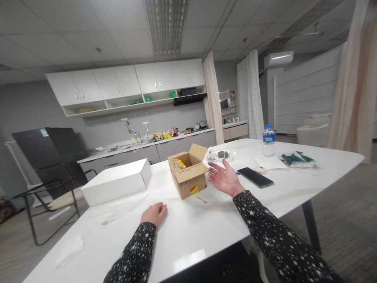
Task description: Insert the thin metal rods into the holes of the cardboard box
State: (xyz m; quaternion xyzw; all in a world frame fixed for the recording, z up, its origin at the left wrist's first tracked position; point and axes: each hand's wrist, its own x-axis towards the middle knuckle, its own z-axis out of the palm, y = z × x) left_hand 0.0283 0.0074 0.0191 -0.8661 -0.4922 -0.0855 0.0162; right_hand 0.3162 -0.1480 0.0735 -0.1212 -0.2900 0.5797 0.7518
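Observation:
My right hand is raised palm up beside an opened cardboard box, its fingers apart and nothing in them. The box stands on the white table with its flaps folded out and red and yellow tape on it. My left hand rests on the tabletop in front of the box, fingers curled in and no object showing in it. A small thin item lies by the box's front corner. To the right of my right hand lies a black smartphone.
A long white box sits at the left of the table, near clear plastic wrapping and a crumpled white piece. At the right are a water bottle, white paper and a dark green packet. A chair stands left.

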